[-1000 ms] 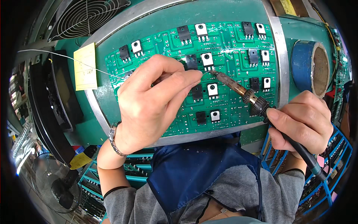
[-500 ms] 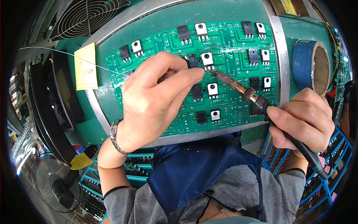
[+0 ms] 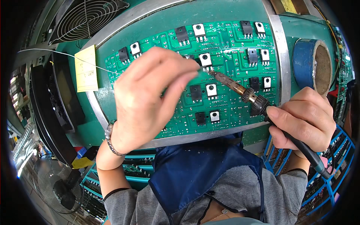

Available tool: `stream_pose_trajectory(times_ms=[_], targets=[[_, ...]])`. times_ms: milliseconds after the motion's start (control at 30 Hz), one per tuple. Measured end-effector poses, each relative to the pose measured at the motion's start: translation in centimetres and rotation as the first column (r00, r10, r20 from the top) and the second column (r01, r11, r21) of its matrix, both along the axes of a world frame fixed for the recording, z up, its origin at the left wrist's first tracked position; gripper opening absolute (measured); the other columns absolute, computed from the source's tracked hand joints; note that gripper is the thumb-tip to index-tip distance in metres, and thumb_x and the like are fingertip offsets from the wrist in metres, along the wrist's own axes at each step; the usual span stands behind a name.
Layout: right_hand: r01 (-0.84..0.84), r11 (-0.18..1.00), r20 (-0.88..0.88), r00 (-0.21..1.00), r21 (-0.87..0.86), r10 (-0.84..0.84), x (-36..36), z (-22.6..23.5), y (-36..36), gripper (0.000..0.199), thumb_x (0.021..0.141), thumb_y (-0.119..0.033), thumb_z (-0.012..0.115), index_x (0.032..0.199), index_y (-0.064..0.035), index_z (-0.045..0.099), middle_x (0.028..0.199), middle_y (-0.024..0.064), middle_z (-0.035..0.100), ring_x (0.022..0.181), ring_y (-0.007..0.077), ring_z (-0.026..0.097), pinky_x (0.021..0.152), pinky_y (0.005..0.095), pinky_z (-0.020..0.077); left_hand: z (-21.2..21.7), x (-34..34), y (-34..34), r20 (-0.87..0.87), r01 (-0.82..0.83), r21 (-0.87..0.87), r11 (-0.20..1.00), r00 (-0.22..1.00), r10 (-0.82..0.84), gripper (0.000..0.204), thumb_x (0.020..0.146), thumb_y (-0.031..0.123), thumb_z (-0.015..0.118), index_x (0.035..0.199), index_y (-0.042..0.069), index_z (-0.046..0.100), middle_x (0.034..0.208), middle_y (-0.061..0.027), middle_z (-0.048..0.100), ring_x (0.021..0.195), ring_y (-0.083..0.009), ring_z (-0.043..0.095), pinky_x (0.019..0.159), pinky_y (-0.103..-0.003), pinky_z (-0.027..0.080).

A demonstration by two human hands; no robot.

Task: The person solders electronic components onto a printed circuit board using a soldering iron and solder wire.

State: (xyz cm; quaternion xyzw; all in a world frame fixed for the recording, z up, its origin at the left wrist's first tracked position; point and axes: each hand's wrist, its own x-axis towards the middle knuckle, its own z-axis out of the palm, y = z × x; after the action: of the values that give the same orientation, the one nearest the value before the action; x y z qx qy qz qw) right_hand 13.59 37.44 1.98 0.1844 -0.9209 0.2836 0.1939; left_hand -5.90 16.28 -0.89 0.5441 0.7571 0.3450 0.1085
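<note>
My right hand (image 3: 303,120) is wrapped round the black handle of a soldering iron (image 3: 245,93). The iron's dark tip rests at the legs of a silver-faced transistor (image 3: 205,60) on a large green circuit board (image 3: 228,105). Over the board's left part my left hand (image 3: 150,93) is closed in a pinch, its fingertips just left of the tip. Thin solder wire (image 3: 107,69) runs from the left edge into this hand; the end between the fingers is blurred. More black and silver transistors stand in pairs across the board, some hidden beneath my left hand.
A metal-edged frame (image 3: 279,56) surrounds the board. To the right stands a blue roll (image 3: 305,63); at the left are a yellow note (image 3: 86,69) and dark trays (image 3: 56,97). A round fan grille (image 3: 88,18) is at the far left, racks of boards (image 3: 123,165) below.
My left hand has drawn slightly left, away from the iron's tip, and its fingertips are blurred. The iron and board appear shifted a little left; the grip on the iron is unchanged.
</note>
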Motion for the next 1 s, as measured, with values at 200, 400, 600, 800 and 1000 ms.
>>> stream_pose_trajectory(times_ms=[200,400,600,800,1000], targets=[[0.002,1.000,-0.007,1.000,-0.015,-0.002,-0.1,-0.4,-0.1,0.028,0.079,-0.019,0.080,0.093,0.0038,0.072,0.073,0.0082,0.063,0.057,0.0186,0.058,0.044,0.0258,0.0418,0.1,-0.6,0.5,0.111,-0.062,-0.081,0.995,0.991,0.071,0.013,0.090,-0.001,0.064,0.102,0.004,0.069,0.095,0.0004,0.069,0.071,-0.0036,0.048,0.058,-0.019,0.035],[0.017,1.000,-0.008,1.000,-0.023,-0.017,-0.1,-0.3,-0.2,0.028,0.078,-0.020,0.081,0.092,0.0030,0.072,0.072,0.0076,0.063,0.057,0.0184,0.058,0.044,0.0254,0.0417,-0.8,-0.5,0.5,0.195,-0.034,-0.092,0.995,0.979,0.051,0.014,0.095,-0.001,0.059,0.107,0.001,0.065,0.099,-0.0014,0.070,0.075,-0.0040,0.051,0.063,-0.018,0.038],[0.009,1.000,-0.017,1.000,-0.019,-0.010,0.0,-0.5,-0.1,0.028,0.079,-0.019,0.080,0.093,0.0038,0.071,0.073,0.0082,0.063,0.057,0.0186,0.058,0.044,0.0256,0.0420,-1.2,-0.5,0.5,0.211,-0.014,-0.070,0.997,0.977,0.028,0.014,0.095,0.000,0.058,0.108,0.001,0.064,0.100,-0.0028,0.070,0.077,-0.0040,0.052,0.063,-0.018,0.039],[0.004,1.000,-0.022,1.000,-0.017,-0.005,-0.1,-0.4,-0.2,0.029,0.079,-0.019,0.080,0.094,0.0042,0.071,0.073,0.0083,0.063,0.057,0.0188,0.058,0.044,0.0257,0.0411,-1.1,-0.4,0.5,0.189,-0.023,-0.084,0.996,0.981,0.039,0.013,0.095,0.000,0.059,0.107,0.001,0.064,0.099,-0.0017,0.070,0.075,-0.0033,0.050,0.063,-0.018,0.038],[0.001,1.000,0.012,1.000,0.005,-0.001,0.5,0.8,-0.3,0.029,0.081,-0.021,0.078,0.092,0.0042,0.071,0.071,0.0081,0.061,0.055,0.0191,0.056,0.043,0.0263,0.0390,-1.1,-0.3,0.5,0.188,-0.044,-0.080,0.996,0.980,0.058,0.013,0.094,0.001,0.061,0.106,0.002,0.066,0.099,-0.0006,0.069,0.072,-0.0031,0.047,0.061,-0.018,0.036]])
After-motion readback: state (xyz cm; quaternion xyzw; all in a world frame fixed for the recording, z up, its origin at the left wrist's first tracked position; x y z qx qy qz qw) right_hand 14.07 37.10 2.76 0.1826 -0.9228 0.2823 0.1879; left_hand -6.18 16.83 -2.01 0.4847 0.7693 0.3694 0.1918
